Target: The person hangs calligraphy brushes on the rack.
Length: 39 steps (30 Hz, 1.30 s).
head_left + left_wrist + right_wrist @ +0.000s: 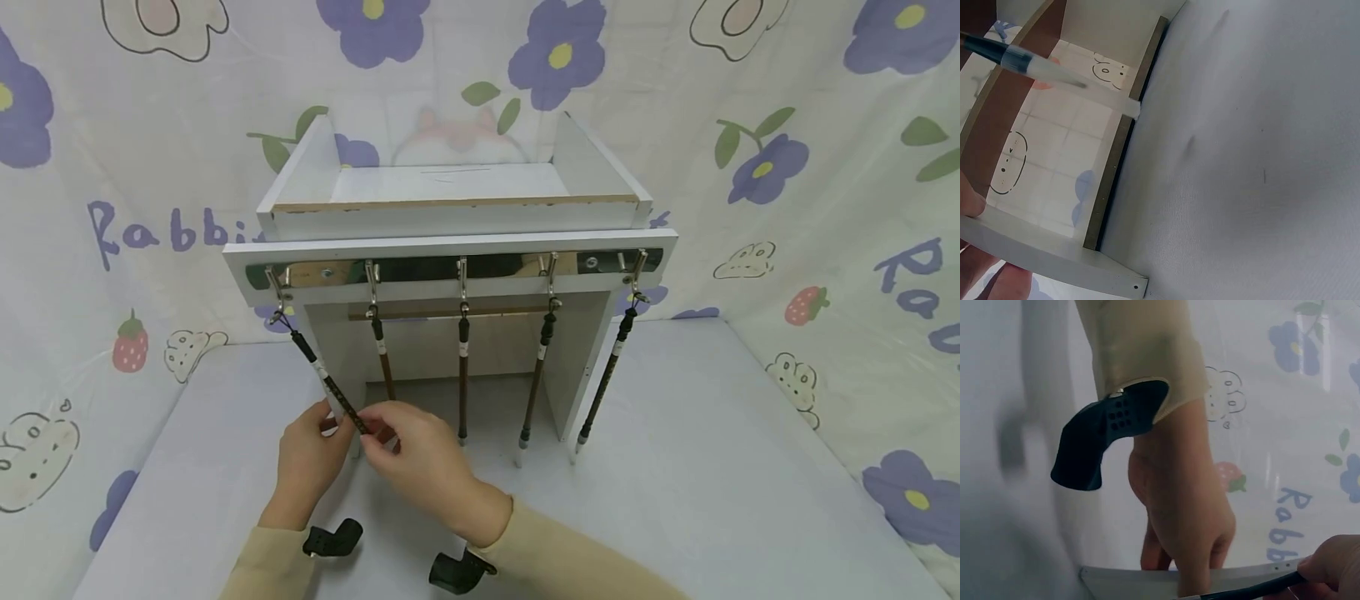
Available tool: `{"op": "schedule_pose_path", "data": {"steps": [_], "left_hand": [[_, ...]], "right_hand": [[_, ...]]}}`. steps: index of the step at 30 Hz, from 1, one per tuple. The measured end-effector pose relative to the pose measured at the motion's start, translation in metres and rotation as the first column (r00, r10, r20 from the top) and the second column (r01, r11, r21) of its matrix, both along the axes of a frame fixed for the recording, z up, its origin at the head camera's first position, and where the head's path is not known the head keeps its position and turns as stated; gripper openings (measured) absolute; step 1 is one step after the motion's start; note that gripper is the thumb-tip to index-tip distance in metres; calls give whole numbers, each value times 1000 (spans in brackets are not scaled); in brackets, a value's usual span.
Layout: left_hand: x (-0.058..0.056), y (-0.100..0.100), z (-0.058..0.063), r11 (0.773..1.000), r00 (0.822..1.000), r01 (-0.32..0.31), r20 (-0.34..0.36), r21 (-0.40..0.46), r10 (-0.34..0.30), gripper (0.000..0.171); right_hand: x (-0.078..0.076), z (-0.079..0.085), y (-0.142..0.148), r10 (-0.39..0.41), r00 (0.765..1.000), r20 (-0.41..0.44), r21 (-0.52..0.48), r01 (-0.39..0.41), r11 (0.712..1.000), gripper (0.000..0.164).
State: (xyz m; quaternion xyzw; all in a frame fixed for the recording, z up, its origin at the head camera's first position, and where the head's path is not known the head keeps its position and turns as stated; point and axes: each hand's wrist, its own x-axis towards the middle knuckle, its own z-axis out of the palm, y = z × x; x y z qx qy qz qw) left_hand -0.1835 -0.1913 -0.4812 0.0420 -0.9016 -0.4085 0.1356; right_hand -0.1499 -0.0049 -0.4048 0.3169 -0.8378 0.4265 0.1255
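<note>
A white wooden rack bears a metal strip of hooks, from which several dark-handled calligraphy brushes hang. My right hand pinches the lower part of the leftmost brush, which slants off its hook toward the hand. In the right wrist view, the right thumb and fingers hold that dark shaft. My left hand grips the rack's left side panel, thumb on one face and fingers on the other. Another brush, with a white tip inside a clear cap, crosses the left wrist view.
An open white tray-like top forms the rack's upper part. Three more brushes, including the middle one, hang to the right. The rack stands on a pale tabletop, before a flower-and-rabbit printed curtain.
</note>
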Motion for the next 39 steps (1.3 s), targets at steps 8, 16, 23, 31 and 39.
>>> {"op": "schedule_pose_path", "data": {"steps": [8,16,23,31,39], "left_hand": [[-1,0,1,1000,1000,-7,9,2,7,26],[-1,0,1,1000,1000,-6,16,-4,6,25],[-2,-1,2,1000,999,-12,30,-20,12,22],[-4,-3,-2,1000,1000,-11,7,-7,11,20],[-1,-14,0,999,997,41,63,-5,-41,35]], "right_hand": [[-3,-9,-16,-70,994,-79,15,71,997,18],[-5,-14,-20,-74,988,-135,-2,75,997,17],[-5,-15,-19,-61,990,-125,-9,60,998,17],[-1,-18,-9,-41,996,-81,-9,41,999,18],[6,-27,15,-47,993,-109,66,55,996,20]]}}
